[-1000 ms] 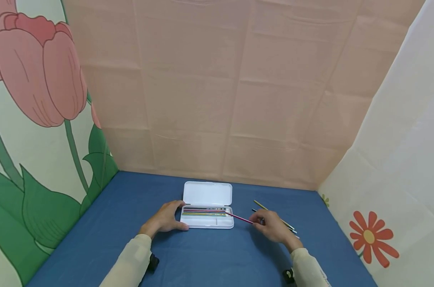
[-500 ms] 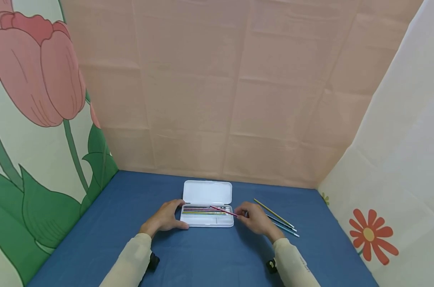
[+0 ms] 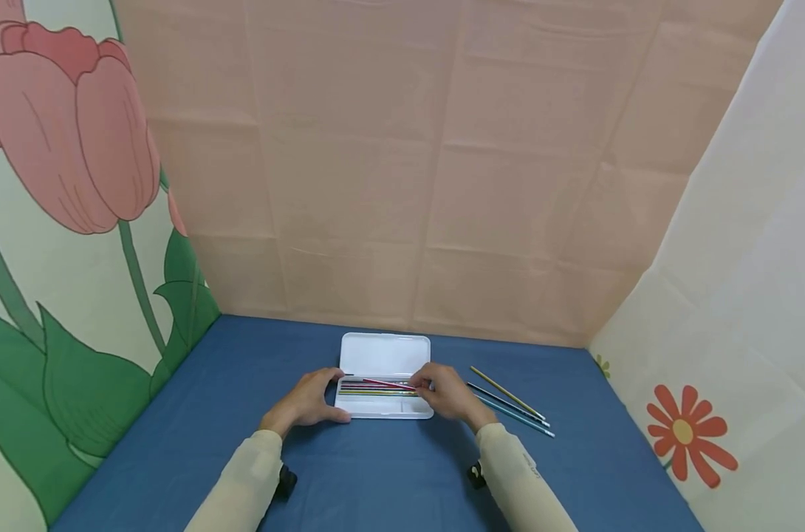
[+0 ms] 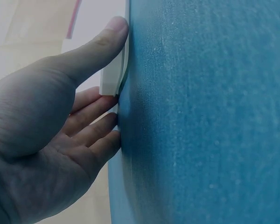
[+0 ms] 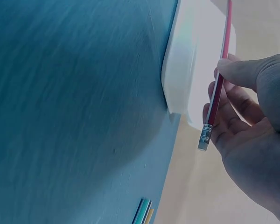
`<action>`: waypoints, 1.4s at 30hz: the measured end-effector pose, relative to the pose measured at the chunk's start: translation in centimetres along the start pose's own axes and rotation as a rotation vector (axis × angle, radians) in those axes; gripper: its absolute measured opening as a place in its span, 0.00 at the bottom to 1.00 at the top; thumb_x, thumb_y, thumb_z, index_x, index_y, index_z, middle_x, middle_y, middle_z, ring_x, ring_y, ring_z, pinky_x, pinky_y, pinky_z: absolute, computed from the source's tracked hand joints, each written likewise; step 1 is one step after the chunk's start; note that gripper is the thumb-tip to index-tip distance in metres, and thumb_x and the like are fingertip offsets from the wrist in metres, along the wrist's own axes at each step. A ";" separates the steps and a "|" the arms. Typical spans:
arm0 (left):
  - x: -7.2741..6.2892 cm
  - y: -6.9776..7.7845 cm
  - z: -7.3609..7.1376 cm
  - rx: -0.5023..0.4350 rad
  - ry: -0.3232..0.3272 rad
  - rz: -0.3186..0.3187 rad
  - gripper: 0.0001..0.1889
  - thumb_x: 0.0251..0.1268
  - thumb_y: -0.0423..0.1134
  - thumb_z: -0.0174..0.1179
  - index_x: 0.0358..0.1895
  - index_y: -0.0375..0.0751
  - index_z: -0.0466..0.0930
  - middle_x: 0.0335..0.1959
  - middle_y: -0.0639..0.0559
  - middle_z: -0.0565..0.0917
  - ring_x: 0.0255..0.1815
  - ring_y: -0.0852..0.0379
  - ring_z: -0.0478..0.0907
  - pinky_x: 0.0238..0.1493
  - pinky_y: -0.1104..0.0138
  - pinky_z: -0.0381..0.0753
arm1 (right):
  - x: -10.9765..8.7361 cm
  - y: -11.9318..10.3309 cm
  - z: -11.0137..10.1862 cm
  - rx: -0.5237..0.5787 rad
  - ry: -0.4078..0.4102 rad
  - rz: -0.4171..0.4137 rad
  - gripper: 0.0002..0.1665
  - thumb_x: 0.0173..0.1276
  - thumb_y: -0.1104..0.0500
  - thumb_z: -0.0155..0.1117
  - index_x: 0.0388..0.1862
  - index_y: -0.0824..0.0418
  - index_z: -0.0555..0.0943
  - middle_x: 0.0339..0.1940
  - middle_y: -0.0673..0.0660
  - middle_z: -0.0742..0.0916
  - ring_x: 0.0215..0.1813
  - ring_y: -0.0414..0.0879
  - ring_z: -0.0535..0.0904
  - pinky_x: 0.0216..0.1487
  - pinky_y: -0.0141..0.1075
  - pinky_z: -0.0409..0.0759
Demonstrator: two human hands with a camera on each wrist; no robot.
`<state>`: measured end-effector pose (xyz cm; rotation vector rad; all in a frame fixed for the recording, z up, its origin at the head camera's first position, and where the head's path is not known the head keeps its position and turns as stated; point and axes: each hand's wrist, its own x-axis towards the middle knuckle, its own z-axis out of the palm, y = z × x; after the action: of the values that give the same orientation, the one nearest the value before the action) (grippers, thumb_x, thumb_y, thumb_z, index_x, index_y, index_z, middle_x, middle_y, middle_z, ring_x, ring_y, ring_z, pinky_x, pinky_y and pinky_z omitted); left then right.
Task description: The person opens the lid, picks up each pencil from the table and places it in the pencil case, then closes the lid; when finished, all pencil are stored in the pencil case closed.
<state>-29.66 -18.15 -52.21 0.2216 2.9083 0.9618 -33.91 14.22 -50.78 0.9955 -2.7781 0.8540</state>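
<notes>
A white plastic pencil case (image 3: 369,408) lies on the blue cloth with its lid (image 3: 384,355) swung back. Several coloured pencils (image 3: 369,394) lie lengthwise inside. My left hand (image 3: 304,400) holds the case's left end, thumb at the near side and fingers toward the back corner. My right hand (image 3: 447,391) pinches a red pencil (image 5: 217,95) between thumb and fingers near its eraser end, over the right part of the case. In the right wrist view its silver ferrule and pale eraser (image 5: 203,144) stick out below the fingers. The pencil slants above the ones inside.
Right of the case, several loose pencils lie on the blue cloth (image 3: 376,473), a yellow one (image 3: 507,391) farthest back and a teal one (image 3: 518,417) nearer. A beige sheet hangs behind, with printed floral sheets at both sides.
My right hand has moved left with the red pencil, from beside the loose pencils to over the case. My left hand stays on the case's left end.
</notes>
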 end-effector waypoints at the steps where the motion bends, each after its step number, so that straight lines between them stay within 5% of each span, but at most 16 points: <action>1: 0.0 0.0 0.0 -0.001 -0.001 -0.001 0.50 0.57 0.50 0.90 0.80 0.38 0.75 0.82 0.34 0.77 0.83 0.30 0.73 0.84 0.31 0.72 | 0.2 -0.1 0.1 -0.002 -0.003 0.001 0.11 0.80 0.68 0.71 0.52 0.57 0.96 0.44 0.50 0.92 0.43 0.40 0.80 0.47 0.34 0.82; 12: -0.1 0.0 -0.2 -0.006 -0.002 0.010 0.49 0.58 0.49 0.89 0.80 0.38 0.75 0.82 0.33 0.77 0.82 0.30 0.73 0.84 0.30 0.71 | 1.7 -1.2 1.2 0.012 -0.049 0.008 0.11 0.80 0.70 0.70 0.53 0.60 0.94 0.47 0.54 0.94 0.47 0.43 0.85 0.55 0.45 0.90; 32: 0.2 -0.6 -0.1 0.014 -0.002 0.041 0.50 0.58 0.56 0.88 0.78 0.35 0.76 0.79 0.31 0.79 0.81 0.28 0.74 0.83 0.31 0.73 | 3.1 -1.6 2.9 0.048 -0.102 0.052 0.12 0.80 0.71 0.69 0.49 0.59 0.95 0.46 0.54 0.94 0.41 0.41 0.80 0.47 0.35 0.84; 42: 0.1 -0.2 -0.3 0.004 -0.009 0.024 0.49 0.57 0.50 0.89 0.79 0.36 0.76 0.81 0.33 0.78 0.82 0.31 0.74 0.84 0.32 0.72 | 3.6 -1.8 3.0 0.044 -0.136 0.061 0.13 0.80 0.70 0.69 0.50 0.57 0.95 0.46 0.52 0.94 0.42 0.40 0.79 0.48 0.33 0.83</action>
<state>-29.79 -18.43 -52.07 0.2613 2.9060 0.9566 -35.28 9.42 -51.56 1.0180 -2.9293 0.8913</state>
